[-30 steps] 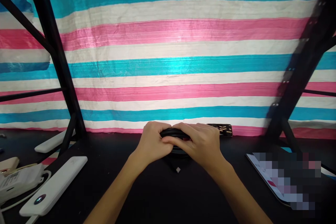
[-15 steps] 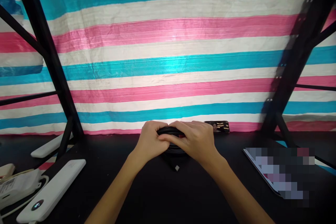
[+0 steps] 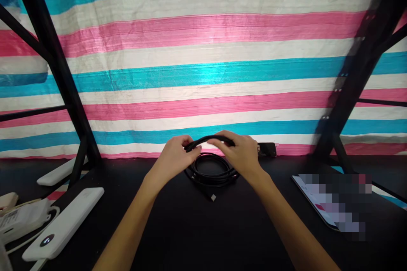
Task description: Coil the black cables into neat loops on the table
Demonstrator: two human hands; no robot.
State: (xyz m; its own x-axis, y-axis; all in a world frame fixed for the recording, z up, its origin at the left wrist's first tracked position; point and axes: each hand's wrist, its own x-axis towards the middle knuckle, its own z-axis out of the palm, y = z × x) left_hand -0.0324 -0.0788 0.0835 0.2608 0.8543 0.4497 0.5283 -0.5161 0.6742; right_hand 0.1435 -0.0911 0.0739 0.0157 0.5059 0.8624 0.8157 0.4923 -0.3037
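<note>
A black cable lies coiled in loops on the dark tabletop, with a light metal plug at its near end. My left hand grips the raised upper strands of the cable from the left, fingers closed around them. From the right, my right hand pinches the same raised strands, thumb underneath. Between both hands the strands arch above the lower loops, and a gap shows the striped sheet behind. The fingertips on the far side of the strands are partly hidden.
A phone leans by the striped sheet at the back. To the right lies a tablet-like device, partly blurred out. On the left are a white elongated device and a white adapter with a cord. Black frame posts flank the table.
My hands have spread slightly apart and lifted the upper cable strands, so the lower loops now show beneath. The phone's screen has gone dark. The view has shifted a little.
</note>
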